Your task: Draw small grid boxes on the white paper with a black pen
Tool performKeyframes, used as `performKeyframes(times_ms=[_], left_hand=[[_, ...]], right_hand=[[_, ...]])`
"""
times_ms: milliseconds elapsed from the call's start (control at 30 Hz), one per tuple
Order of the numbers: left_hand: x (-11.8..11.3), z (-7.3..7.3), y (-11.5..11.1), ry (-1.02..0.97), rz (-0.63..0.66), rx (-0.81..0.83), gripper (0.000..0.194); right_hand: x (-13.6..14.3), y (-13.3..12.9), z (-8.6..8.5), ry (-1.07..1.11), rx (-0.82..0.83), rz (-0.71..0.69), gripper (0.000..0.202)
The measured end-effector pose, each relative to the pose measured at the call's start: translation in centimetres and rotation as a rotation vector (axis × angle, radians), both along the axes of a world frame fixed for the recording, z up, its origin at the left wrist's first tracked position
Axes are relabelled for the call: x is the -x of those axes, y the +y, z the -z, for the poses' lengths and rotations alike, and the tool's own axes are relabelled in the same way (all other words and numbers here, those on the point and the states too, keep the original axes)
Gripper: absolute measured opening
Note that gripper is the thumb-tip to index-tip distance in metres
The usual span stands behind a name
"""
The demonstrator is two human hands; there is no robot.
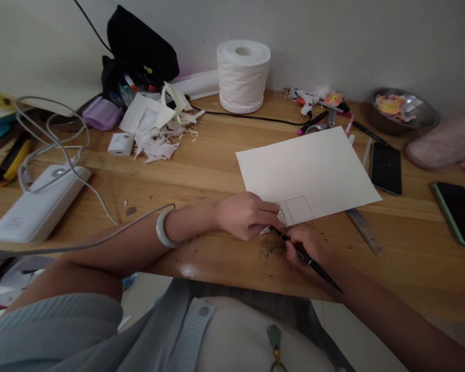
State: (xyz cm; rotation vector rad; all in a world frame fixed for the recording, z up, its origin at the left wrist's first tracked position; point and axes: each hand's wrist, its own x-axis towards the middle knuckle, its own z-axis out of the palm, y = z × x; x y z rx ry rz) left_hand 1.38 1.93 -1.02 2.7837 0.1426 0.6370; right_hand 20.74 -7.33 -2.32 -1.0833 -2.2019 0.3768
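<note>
Head camera: On a wooden worktop [201,160], a person's right hand [314,245] grips a slim black pen [307,256], its tip by the seven o'clock corner of a white sheet [306,168] bearing an inked square outline [299,210]. The left hand [245,215], fingers bunched, rests at the sheet's eight o'clock; whether it pinches the paper cannot be told. Around the sheet, a white roll [243,81] stands at eleven, a metal bowl [399,127] at two, and a white power bank [34,212] lies at nine.
</note>
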Motion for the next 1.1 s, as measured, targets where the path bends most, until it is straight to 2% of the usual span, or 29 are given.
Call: performKeyframes(times_ms=[167,367,467,767,1100], left_hand=[[0.0,0.0,0.0,-0.011,0.007,0.000,0.035],[0.0,0.0,0.0,-0.024,0.006,0.003,0.034],[0.0,0.0,0.0,-0.014,0.004,0.008,0.033],[0.0,0.0,-0.1,0.005,0.000,0.010,0.036],[0.0,0.0,0.0,-0.019,0.003,0.011,0.035]], right_hand=[[-0.1,0.1,-0.3,-0.048,0.090,0.012,0.014],[-0.2,0.0,-0.2,-0.008,0.002,-0.006,0.009],[-0.1,0.0,-0.2,-0.022,0.016,-0.011,0.011],[0.2,-0.1,-1.5,-0.071,0.001,0.065,0.007],[-0.1,0.2,-0.3,0.024,-0.004,0.021,0.009]])
